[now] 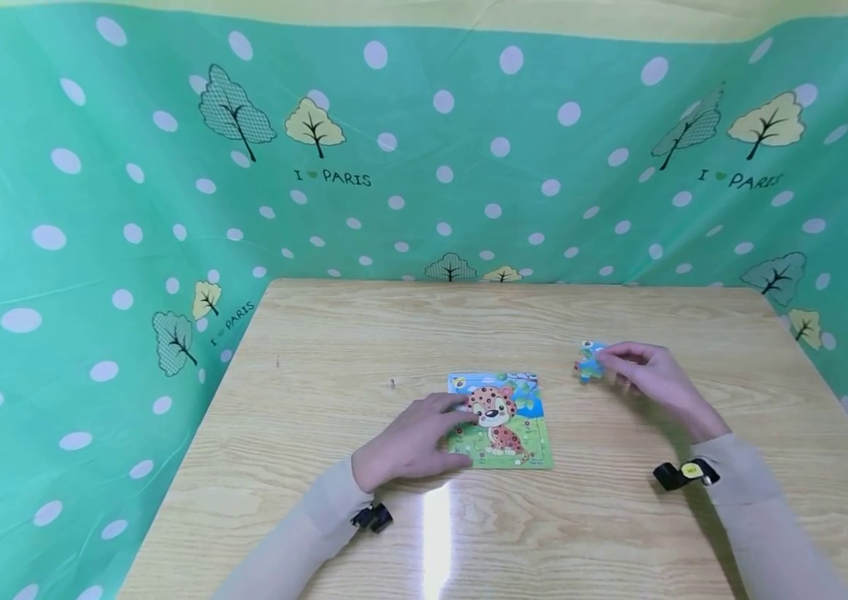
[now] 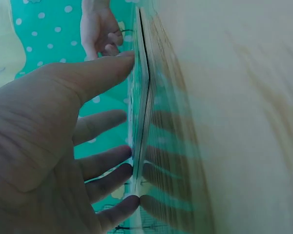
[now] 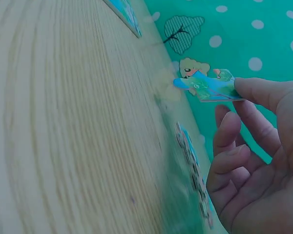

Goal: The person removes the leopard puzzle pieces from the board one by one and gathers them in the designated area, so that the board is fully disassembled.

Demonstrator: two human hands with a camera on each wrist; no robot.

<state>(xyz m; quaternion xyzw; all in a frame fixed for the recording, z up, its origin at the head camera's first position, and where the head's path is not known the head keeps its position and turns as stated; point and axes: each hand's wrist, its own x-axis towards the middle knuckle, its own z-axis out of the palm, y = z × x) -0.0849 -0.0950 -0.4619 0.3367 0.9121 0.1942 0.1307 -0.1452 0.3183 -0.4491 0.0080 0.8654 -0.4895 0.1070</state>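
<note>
A square jigsaw puzzle [image 1: 539, 450] with a cartoon spotted leopard lies flat on the table. My left hand [image 1: 412, 437] is at its left side, fingers spread and fairly straight, the tips on or close over its edge and picture. In the left wrist view, the thumb and fingers of this hand [image 2: 34, 141] reach along the puzzle's thin edge [image 2: 143, 92]. To the right of the puzzle, my right hand [image 1: 652, 375] pinches a blue-green puzzle piece [image 3: 212, 87] between thumb and index finger, raised above the table. Below it lie several interlocked-looking puzzle pieces [image 3: 194, 175].
The wooden table [image 1: 303, 375] runs back to a green polka-dot curtain [image 1: 431, 142] printed with trees, which also hangs at the sides. A tiny dark speck [image 1: 392, 383] lies left of the puzzle. Black straps [image 1: 686, 475] sit at the wrists.
</note>
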